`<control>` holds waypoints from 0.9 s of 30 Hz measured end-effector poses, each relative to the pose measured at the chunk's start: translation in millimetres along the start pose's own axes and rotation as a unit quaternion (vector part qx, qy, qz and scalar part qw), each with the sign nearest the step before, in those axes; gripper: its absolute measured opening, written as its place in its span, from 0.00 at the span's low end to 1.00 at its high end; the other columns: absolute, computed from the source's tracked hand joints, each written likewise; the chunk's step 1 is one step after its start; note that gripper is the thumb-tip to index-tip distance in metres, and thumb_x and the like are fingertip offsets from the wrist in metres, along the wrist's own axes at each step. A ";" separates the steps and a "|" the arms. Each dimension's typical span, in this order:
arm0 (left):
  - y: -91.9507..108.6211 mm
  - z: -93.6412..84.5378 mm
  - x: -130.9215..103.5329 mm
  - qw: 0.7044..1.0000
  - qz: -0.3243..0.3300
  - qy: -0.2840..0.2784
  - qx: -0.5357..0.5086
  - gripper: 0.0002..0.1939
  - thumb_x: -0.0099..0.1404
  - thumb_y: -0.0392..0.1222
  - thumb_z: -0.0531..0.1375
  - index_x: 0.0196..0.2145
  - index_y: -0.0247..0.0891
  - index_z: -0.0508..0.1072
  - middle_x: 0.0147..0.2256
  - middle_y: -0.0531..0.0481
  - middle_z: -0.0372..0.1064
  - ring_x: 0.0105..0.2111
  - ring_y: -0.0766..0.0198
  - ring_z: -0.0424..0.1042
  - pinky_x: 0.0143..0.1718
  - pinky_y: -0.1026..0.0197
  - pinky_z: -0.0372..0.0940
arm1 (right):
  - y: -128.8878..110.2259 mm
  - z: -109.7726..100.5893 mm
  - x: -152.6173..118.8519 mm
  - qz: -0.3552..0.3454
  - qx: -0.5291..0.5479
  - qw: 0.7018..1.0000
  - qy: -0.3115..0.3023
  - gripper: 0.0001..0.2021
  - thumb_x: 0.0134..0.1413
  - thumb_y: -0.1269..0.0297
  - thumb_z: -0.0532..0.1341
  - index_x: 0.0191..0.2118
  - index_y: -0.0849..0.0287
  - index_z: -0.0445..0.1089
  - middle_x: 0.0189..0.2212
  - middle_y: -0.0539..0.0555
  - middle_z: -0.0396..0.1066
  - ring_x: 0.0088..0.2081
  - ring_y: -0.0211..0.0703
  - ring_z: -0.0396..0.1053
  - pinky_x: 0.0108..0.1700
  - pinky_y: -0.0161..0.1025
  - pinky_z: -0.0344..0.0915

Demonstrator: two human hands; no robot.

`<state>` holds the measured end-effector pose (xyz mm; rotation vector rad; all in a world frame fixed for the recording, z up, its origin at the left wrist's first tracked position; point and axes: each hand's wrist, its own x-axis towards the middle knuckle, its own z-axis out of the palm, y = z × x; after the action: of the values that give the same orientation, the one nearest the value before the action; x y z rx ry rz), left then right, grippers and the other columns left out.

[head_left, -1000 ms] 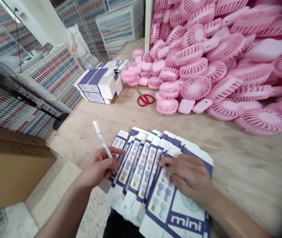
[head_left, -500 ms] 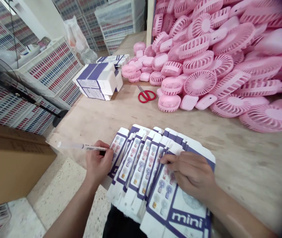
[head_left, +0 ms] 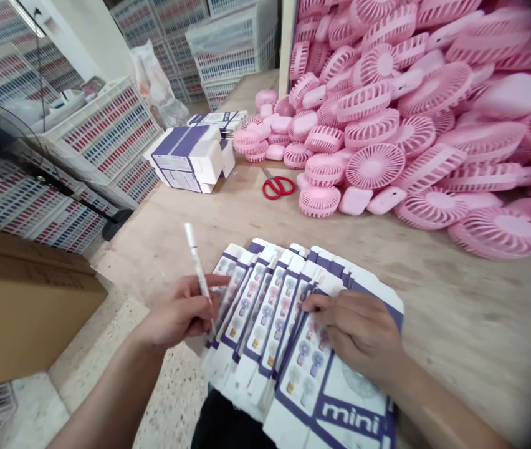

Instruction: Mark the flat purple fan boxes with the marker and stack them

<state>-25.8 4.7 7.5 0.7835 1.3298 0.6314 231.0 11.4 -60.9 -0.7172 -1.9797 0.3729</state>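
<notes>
A fanned row of flattened white and purple cartons point(head_left: 265, 315) lies at the table's near edge, printed with small fan pictures and "mini". My left hand point(head_left: 188, 312) is at the row's left end, closed around a slim white pen point(head_left: 197, 265). The pen stands nearly upright, its lower tip down by the leftmost carton, and the index finger reaches over that carton. On the right, my right hand point(head_left: 359, 324) presses on the top cartons, fingers curled with the fingertips at one carton's edge. What lies under its palm is hidden.
Red-handled scissors point(head_left: 278, 187) lie mid-table beside a big heap of pink handheld fans point(head_left: 377, 125). Folded-up boxes point(head_left: 191, 159) stand at the back left. White plastic crates point(head_left: 101, 137) and a brown cardboard box point(head_left: 27, 312) are left of the table.
The pen has swung from lying level, pointing left, to nearly upright. My left hand has turned and shifted slightly left and down, its index finger now extended. My right hand stays on the cartons.
</notes>
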 end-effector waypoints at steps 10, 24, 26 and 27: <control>-39.8 1.3 23.1 0.872 0.214 0.374 0.233 0.01 0.51 0.35 0.56 0.23 0.37 0.66 0.15 0.58 0.58 0.16 0.71 0.57 0.16 0.69 0.50 | -1.2 -1.5 1.2 0.004 -0.004 1.000 -0.010 0.13 0.45 0.84 0.49 0.26 0.58 0.62 0.26 0.50 0.74 0.23 0.31 0.70 0.22 0.32 0.59; -11.2 -11.6 12.9 0.982 0.052 0.166 0.071 0.21 0.48 0.34 0.56 0.43 0.33 0.67 0.17 0.59 0.60 0.13 0.73 0.53 0.14 0.69 0.47 | -0.9 -1.9 0.9 0.003 -0.004 1.000 -0.012 0.13 0.45 0.83 0.49 0.25 0.58 0.63 0.26 0.50 0.75 0.22 0.31 0.69 0.22 0.32 0.60; -1.6 -15.6 7.5 0.997 0.019 0.065 0.040 0.27 0.46 0.34 0.57 0.47 0.31 0.65 0.17 0.58 0.59 0.13 0.74 0.52 0.12 0.70 0.44 | -0.8 -1.6 0.8 0.003 -0.007 1.000 -0.013 0.13 0.44 0.83 0.49 0.26 0.58 0.63 0.26 0.51 0.75 0.22 0.32 0.69 0.22 0.32 0.60; 2.0 -16.2 4.7 0.999 0.019 0.044 0.025 0.28 0.45 0.34 0.58 0.48 0.30 0.65 0.17 0.58 0.59 0.14 0.75 0.52 0.12 0.70 0.42 | -0.8 -1.5 1.0 0.002 -0.007 1.000 -0.013 0.13 0.44 0.83 0.49 0.26 0.58 0.63 0.26 0.51 0.75 0.22 0.32 0.69 0.22 0.32 0.60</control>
<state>-41.0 11.8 5.3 0.8305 1.4178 0.6715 231.7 11.3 -59.0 -0.7295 -2.0067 0.3730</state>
